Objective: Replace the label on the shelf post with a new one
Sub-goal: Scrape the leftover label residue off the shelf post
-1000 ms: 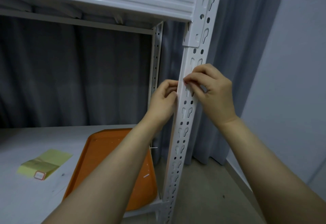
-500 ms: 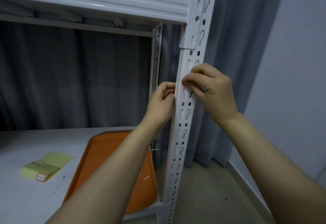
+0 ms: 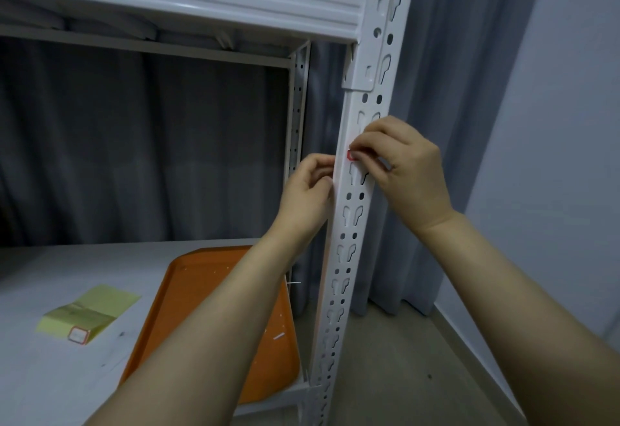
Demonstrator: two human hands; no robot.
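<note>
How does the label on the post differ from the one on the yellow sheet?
The post label sits on the upright shelf post; the sheet label lies flat on the yellow sheet. The right hand pinches the post label, leaving only a red edge showing; the sheet label is untouched and fully visible. Both show red edging.

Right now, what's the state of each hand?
Left hand: fingers curled against the edge of the shelf post; grip cannot be told.
Right hand: pinching the red-edged label on the post.
</note>
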